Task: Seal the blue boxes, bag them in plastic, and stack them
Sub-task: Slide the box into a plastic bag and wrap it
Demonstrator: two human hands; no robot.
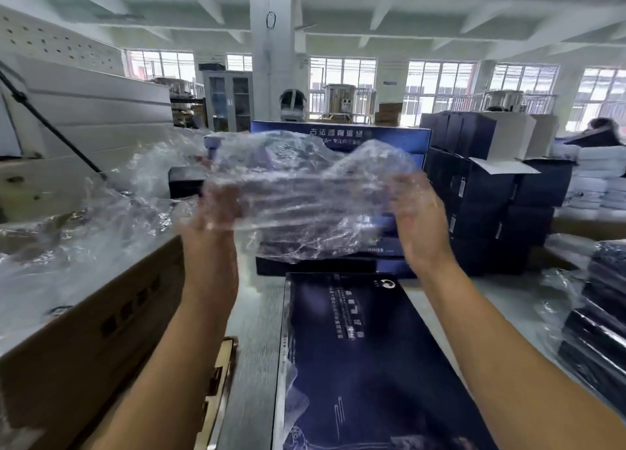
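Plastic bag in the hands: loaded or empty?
Empty. The plastic bag hangs crumpled in the air between the left hand and right hand; only stacked boxes behind show through it. The blue box lies below.

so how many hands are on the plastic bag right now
2. The left hand grips the plastic bag at its left end; the right hand is on its right end, grip blurred. Both are held up; a blue box lies flat nearer the person.
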